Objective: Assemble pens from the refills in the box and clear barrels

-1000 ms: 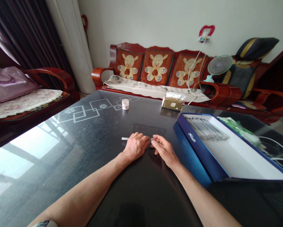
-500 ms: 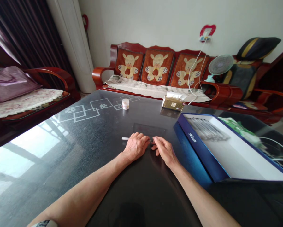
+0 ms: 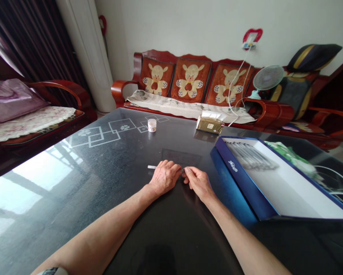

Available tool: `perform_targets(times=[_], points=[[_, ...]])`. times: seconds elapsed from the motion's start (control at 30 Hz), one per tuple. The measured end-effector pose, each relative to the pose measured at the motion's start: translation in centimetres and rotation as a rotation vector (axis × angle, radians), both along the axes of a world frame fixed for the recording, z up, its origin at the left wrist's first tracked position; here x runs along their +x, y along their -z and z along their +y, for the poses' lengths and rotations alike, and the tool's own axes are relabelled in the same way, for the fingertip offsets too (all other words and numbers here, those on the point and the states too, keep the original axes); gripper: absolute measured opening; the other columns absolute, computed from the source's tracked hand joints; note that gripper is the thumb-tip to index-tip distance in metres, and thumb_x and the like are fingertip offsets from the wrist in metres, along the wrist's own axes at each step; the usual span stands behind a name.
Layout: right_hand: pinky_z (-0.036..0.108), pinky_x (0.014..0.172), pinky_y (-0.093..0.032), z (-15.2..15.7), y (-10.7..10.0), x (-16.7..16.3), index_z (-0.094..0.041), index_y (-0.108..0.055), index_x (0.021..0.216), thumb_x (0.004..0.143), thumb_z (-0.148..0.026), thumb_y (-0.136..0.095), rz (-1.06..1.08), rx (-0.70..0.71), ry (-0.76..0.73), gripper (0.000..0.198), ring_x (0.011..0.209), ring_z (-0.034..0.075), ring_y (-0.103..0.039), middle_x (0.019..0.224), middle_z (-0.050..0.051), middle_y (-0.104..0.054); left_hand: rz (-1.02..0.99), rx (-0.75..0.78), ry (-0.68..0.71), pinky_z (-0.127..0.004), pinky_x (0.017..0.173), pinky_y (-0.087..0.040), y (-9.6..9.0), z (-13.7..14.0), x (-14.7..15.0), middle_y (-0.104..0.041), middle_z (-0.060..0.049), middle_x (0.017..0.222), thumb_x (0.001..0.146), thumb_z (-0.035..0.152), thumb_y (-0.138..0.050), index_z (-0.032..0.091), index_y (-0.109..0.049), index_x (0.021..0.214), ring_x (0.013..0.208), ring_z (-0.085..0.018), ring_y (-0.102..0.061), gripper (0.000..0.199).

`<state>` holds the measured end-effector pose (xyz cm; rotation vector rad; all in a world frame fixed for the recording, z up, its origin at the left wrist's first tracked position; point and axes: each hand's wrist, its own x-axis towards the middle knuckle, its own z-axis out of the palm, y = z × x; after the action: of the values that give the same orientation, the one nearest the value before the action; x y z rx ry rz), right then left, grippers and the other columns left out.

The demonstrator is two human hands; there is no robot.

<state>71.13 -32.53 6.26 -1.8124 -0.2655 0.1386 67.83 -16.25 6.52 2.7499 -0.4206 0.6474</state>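
My left hand is closed around a slim pen, whose pale end sticks out to the left of the knuckles. The palm and fingers hide most of its barrel. At the other end, a short dark part shows between the hands, and the thumb and fingers of my right hand pinch it. Whether that part is a cap or the tip, I cannot tell. Both hands are low over the dark glossy table. To their right, an open blue box with a white inside holds several similar pens in a row.
A small white tub stands beyond my hands, and a tissue box sits near the far edge. Right of the blue box lie a green-and-white bag and a white cable. A wooden sofa faces the table.
My right hand has shifted slightly left, its thumb and fingers now drawn together at the dark end of the pen. My left hand has stayed in place.
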Motion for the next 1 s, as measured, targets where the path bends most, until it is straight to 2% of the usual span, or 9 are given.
perform_targets(times=[0.13, 0.2, 0.3, 0.47, 0.63, 0.7, 0.87, 1.0], points=[[0.024, 0.047, -0.045, 0.0, 0.4, 0.0, -0.018, -0.067, 0.090, 0.078, -0.047, -0.059, -0.056, 0.013, -0.007, 0.033, 0.053, 0.014, -0.060, 0.068, 0.003, -0.067, 0.016, 0.018, 0.006, -0.032, 0.079, -0.040, 0.0, 0.1, 0.0, -0.062, -0.005, 0.084, 0.096, 0.034, -0.041, 0.020, -0.065, 0.098, 0.081, -0.018, -0.054, 0.027], [0.027, 0.059, -0.050, -0.1, 0.5, 0.0, -0.019, -0.067, 0.090, 0.079, -0.042, -0.059, -0.160, -0.009, -0.009, 0.026, 0.063, 0.016, -0.063, 0.075, 0.004, -0.068, 0.020, 0.014, 0.009, -0.032, 0.079, -0.040, -0.1, 0.1, 0.0, -0.062, -0.005, 0.083, 0.096, 0.035, -0.041, 0.020, -0.065, 0.098, 0.081, -0.018, -0.054, 0.028], [0.029, 0.074, -0.051, -0.3, 0.5, 0.0, -0.021, -0.067, 0.087, 0.082, -0.035, -0.058, -0.369, -0.073, -0.017, 0.018, 0.076, 0.017, -0.064, 0.086, 0.004, -0.069, 0.019, 0.004, 0.017, -0.033, 0.080, -0.040, -0.2, 0.1, 0.0, -0.063, -0.005, 0.082, 0.097, 0.035, -0.039, 0.020, -0.065, 0.097, 0.080, -0.018, -0.055, 0.030], [0.028, 0.075, -0.049, -0.5, 0.0, -0.2, -0.022, -0.066, 0.085, 0.084, -0.028, -0.055, -0.530, -0.081, -0.042, 0.013, 0.083, 0.017, -0.063, 0.090, 0.005, -0.067, 0.024, -0.017, 0.023, -0.032, 0.079, -0.039, -0.4, 0.1, -0.1, -0.065, -0.004, 0.078, 0.098, 0.033, -0.036, 0.019, -0.065, 0.093, 0.075, -0.017, -0.057, 0.033], [0.030, 0.078, -0.050, -0.6, 0.0, 0.0, -0.022, -0.064, 0.090, 0.084, -0.030, -0.055, -0.475, -0.048, 0.063, 0.014, 0.084, 0.018, -0.063, 0.093, 0.005, -0.067, 0.028, -0.051, -0.018, -0.032, 0.080, -0.039, -0.4, 0.3, 0.1, -0.066, -0.004, 0.077, 0.098, 0.033, -0.035, 0.019, -0.065, 0.093, 0.073, -0.016, -0.059, 0.033], [0.031, 0.079, -0.050, -0.7, 0.3, 0.1, -0.022, -0.064, 0.093, 0.084, -0.029, -0.054, -0.468, -0.101, 0.055, 0.015, 0.083, 0.018, -0.063, 0.092, 0.005, -0.068, 0.023, -0.039, -0.016, -0.032, 0.079, -0.039, -0.3, 0.3, 0.1, -0.066, -0.004, 0.078, 0.098, 0.034, -0.035, 0.020, -0.065, 0.097, 0.075, -0.017, -0.059, 0.034], [0.033, 0.083, -0.046, -0.5, 1.0, 0.2, -0.022, -0.066, 0.086, 0.085, -0.020, -0.052, -0.634, -0.389, -0.043, 0.014, 0.086, 0.020, -0.062, 0.088, 0.004, -0.068, 0.034, -0.009, -0.043, -0.032, 0.079, -0.040, 0.0, 0.4, 0.3, -0.065, -0.005, 0.082, 0.097, 0.034, -0.038, 0.021, -0.067, 0.100, 0.080, -0.018, -0.057, 0.032], [0.034, 0.083, -0.046, -0.4, 1.3, 0.3, -0.021, -0.066, 0.085, 0.084, -0.016, -0.052, -0.680, -0.481, -0.029, 0.015, 0.087, 0.021, -0.060, 0.089, 0.005, -0.066, 0.051, -0.008, -0.042, -0.033, 0.081, -0.041, 0.3, 0.4, 0.4, -0.064, -0.005, 0.087, 0.097, 0.033, -0.039, 0.021, -0.067, 0.100, 0.083, -0.019, -0.055, 0.031]])
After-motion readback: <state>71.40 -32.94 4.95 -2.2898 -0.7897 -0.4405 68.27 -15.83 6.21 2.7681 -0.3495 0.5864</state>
